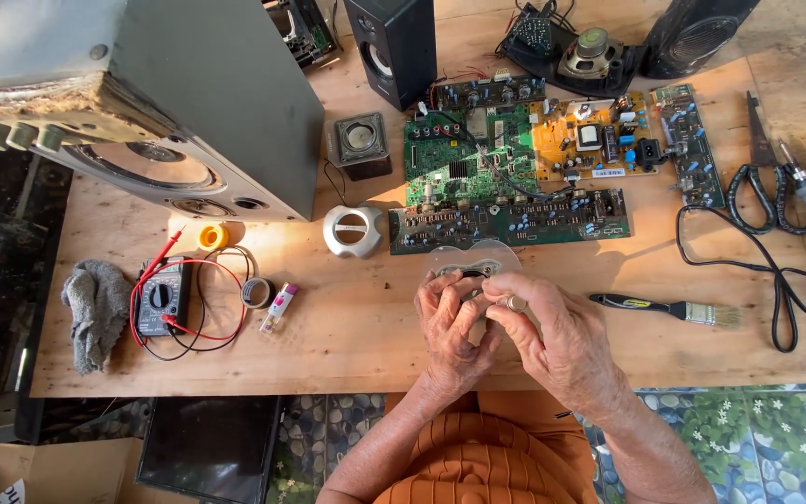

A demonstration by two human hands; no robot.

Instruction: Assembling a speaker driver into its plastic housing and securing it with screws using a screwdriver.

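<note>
— What did you see of the person themselves through the head camera?

— I saw two bare forearms with no sleeves on them, and both the left hand [454, 327] and the right hand [552, 336] were ungloved.

— Anything worn on the hands?

— I made out a plain silver-coloured ring [516, 302] on a finger of the right hand.

— And clothing?

— Orange cloth [478, 457], ribbed in soft folds, covered the lap at the bottom of the view.

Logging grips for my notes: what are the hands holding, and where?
Both the left hand and right hand hold a clear plastic cover by its near edge.
</note>
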